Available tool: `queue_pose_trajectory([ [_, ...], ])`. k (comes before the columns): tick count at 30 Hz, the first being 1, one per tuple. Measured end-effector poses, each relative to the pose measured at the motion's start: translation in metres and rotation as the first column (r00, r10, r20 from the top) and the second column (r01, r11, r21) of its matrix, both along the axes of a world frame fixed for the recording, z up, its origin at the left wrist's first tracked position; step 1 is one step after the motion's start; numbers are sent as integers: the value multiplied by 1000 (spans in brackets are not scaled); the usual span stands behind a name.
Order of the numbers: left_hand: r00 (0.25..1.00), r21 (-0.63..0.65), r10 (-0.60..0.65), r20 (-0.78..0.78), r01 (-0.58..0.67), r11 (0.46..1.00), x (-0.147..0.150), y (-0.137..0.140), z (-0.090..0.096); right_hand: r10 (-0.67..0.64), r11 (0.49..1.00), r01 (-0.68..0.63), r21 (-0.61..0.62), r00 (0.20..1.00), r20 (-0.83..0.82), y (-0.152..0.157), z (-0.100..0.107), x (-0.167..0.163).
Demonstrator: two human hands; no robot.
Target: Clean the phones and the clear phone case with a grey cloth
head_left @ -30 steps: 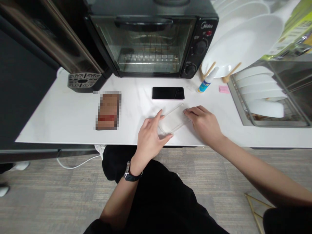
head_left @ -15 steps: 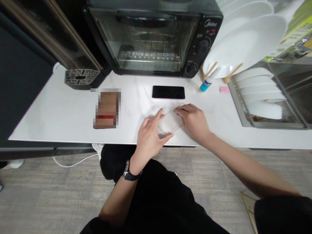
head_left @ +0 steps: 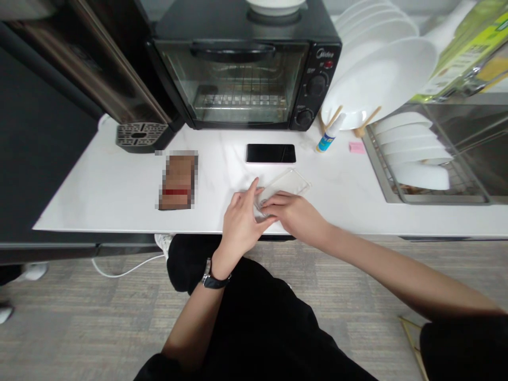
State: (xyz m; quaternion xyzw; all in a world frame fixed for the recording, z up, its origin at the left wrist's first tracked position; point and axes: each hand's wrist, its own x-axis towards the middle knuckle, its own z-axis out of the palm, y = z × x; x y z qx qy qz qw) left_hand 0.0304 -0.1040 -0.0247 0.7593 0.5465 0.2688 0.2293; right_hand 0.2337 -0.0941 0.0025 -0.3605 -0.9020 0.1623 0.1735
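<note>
A clear phone case lies slanted on the white counter near its front edge. My left hand grips the case's lower left end, thumb on the near side and fingers on the far side. Over that same end, my right hand is closed, fingertips pressed together against the inside of the case. Whatever those fingertips pinch, if anything, is too small to make out. Just beyond the case rests a phone, its dark screen facing up.
A black toaster oven stands behind the phone. Left are a blurred brown item and a machine with a drip tray. Right are a small spray bottle, a pink piece, racked white plates and a dish basin.
My right hand has slid from the far right part of the case to its lower left end, beside my left thumb. My left hand keeps its hold. The view has shifted slightly.
</note>
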Motion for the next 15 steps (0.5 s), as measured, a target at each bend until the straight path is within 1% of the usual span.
queue_pose_trajectory([
  [3, 1000, 21, 1, -3, -1, 1000, 0, 0, -2, -8, 1000, 8, 5, 1000, 5, -9, 4, 11],
  [6, 1000, 25, 0, -10, 0, 1000, 0, 0, -2, -38, 998, 36, 48, 999, 31, -13, 7, 20],
  [11, 1000, 12, -21, -14, 21, 1000, -1, 0, 1, -162, 975, 143, 173, 981, 107, -6, 4, 39],
  [15, 1000, 14, -18, -25, 18, 1000, 0, -1, 3, -287, 933, 238, 270, 944, 162, 2, -2, 60],
])
